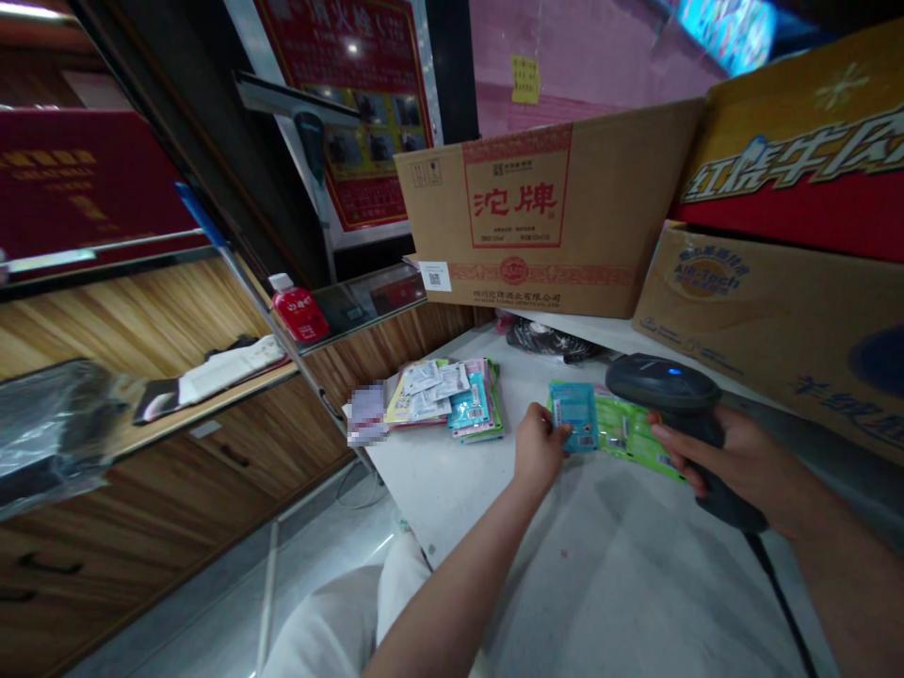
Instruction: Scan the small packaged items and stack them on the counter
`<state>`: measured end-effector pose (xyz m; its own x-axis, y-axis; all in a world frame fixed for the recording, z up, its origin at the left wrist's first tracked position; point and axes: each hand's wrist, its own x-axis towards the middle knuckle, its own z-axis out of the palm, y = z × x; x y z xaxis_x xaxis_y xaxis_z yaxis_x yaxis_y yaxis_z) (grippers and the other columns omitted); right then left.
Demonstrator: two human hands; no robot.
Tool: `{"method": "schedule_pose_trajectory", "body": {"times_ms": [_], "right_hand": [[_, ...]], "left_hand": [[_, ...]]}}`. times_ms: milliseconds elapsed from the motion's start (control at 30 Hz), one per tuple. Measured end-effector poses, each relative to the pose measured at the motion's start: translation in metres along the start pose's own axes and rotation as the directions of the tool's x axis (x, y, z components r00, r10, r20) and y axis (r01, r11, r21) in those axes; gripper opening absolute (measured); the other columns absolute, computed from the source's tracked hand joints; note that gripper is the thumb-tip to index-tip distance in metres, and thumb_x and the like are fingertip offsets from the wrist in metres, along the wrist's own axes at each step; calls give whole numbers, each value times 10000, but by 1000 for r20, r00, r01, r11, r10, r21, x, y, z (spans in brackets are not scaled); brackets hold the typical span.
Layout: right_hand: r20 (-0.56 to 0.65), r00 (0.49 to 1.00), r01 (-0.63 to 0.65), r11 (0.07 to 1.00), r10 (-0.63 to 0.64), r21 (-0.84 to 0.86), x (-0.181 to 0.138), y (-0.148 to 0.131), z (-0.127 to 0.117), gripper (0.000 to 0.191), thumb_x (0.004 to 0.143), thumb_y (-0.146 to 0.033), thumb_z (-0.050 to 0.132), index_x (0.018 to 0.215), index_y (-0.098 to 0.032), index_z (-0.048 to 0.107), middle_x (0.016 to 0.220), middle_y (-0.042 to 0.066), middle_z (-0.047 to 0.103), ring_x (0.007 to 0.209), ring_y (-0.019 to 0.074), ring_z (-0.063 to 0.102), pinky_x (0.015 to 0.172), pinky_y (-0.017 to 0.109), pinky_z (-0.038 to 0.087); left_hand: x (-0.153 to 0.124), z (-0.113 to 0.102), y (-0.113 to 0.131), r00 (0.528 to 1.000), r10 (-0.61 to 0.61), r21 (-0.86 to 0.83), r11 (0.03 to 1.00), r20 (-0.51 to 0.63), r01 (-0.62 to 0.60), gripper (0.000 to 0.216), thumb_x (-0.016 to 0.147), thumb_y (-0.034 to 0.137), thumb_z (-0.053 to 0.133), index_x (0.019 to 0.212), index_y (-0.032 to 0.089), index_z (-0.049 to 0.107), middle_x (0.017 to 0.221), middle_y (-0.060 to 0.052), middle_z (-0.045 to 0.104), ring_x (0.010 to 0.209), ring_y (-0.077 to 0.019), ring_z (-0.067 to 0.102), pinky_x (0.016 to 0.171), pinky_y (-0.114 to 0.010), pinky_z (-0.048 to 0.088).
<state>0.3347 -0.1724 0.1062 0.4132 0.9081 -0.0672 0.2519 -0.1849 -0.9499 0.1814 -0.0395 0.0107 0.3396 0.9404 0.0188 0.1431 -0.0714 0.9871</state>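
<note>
My right hand (734,452) is wrapped around the handle of a black barcode scanner (660,384), which shows a small blue light on top and trails a cable. Pinched at its left edge by my left hand (538,443) is a flat blue packet (575,416). Green packets (636,435) lie on the white table just right of it, partly under the scanner head. To the left of my left hand sits a pile of packets (473,400) in blue, green and pink, with several small white sachets (430,386) on top.
Cardboard boxes stand behind the table: a tan one with red print (523,264), and at right a red and yellow box (798,141) on another carton (763,320). A red bottle (300,311) stands on the glass-edged counter at left. A dark patterned bag (547,339) lies beneath the shelf.
</note>
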Motion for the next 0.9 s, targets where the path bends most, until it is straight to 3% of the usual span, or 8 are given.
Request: {"method": "schedule_pose_trajectory", "body": {"times_ms": [67,133,233,300,567,800,900], "right_hand": [[46,999,10,1000,-9,-12,-1,0,5,384,733,-511,666,911,-184,572,485,-81,505,374,86,452,372,209,392],[83,996,16,999,-12,-42,-3,-2,13,360,733,-499,661,874,-182,565,473,-78,509,366,88,454,372,215,388],[139,990,1,997,10,-78,-9,-6,30,341,729,-496,654,837,-192,546,466,-79,515,355,92,463,370,221,384],[192,981,-15,996,32,-91,-14,-7,42,329,726,-497,648,816,-205,527,454,-87,509,342,92,463,372,222,380],[372,926,7,984,60,-179,-19,-5,61,356,735,-493,626,908,-189,562,425,-101,481,340,110,466,410,246,401],[381,923,21,984,48,-175,-21,-4,60,320,763,-486,599,878,-191,551,422,-105,471,335,95,442,404,231,384],[373,927,24,987,38,-162,-23,-6,62,311,758,-480,603,864,-192,554,419,-105,469,329,97,439,404,234,385]], "left_hand": [[-5,-23,-5,994,43,-216,974,-96,-63,294,777,394,637,835,228,401,623,67,469,570,-131,558,527,-256,507],[-10,-45,-11,962,94,-314,933,-258,-176,353,773,467,632,869,235,384,666,63,479,618,-129,576,547,-255,528],[-16,-71,-21,872,122,-315,901,-473,-297,370,767,471,642,873,229,383,783,35,495,694,-122,588,561,-240,538],[-18,-81,-27,822,115,-289,902,-558,-322,352,770,450,644,873,222,397,817,25,484,699,-115,578,545,-226,534],[-19,-90,-35,762,98,-204,935,-640,-291,295,782,423,619,831,213,417,696,50,453,577,-96,507,447,-182,474],[-20,-91,-33,717,94,-115,965,-691,-237,232,774,359,612,804,198,447,722,31,482,599,-100,525,424,-175,457],[-21,-92,-34,728,103,-143,953,-677,-268,255,780,391,612,828,204,446,721,38,480,601,-96,521,429,-166,449]]}}
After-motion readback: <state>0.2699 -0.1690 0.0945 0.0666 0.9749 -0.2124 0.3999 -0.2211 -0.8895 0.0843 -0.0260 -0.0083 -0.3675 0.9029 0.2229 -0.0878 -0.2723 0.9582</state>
